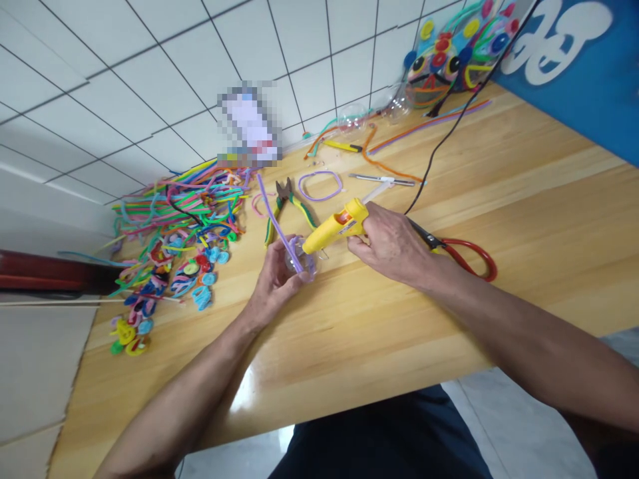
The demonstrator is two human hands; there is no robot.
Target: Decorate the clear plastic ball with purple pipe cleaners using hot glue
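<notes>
My left hand (274, 279) is closed around a small clear plastic ball (308, 265), low over the wooden table. A purple pipe cleaner (274, 216) lies against the ball and sticks up past my fingers. In my right hand (392, 239) is a yellow hot glue gun (337, 226), its nozzle end at the ball. Whether the tip touches the ball or the pipe cleaner, I cannot tell. Just beyond my hands lie pliers (285, 193) with green and yellow handles, handles spread, and a purple pipe cleaner ring (320, 185).
Colourful pipe cleaners (184, 206) and coiled pieces (202, 293) heap at the left. Red-handled scissors (472, 258) lie by my right wrist. A yellow utility knife (343, 146) and a tweezers-like tool (384, 179) lie farther back. A black cable (449, 126) crosses the right. Decorated balls (436, 66) stand behind.
</notes>
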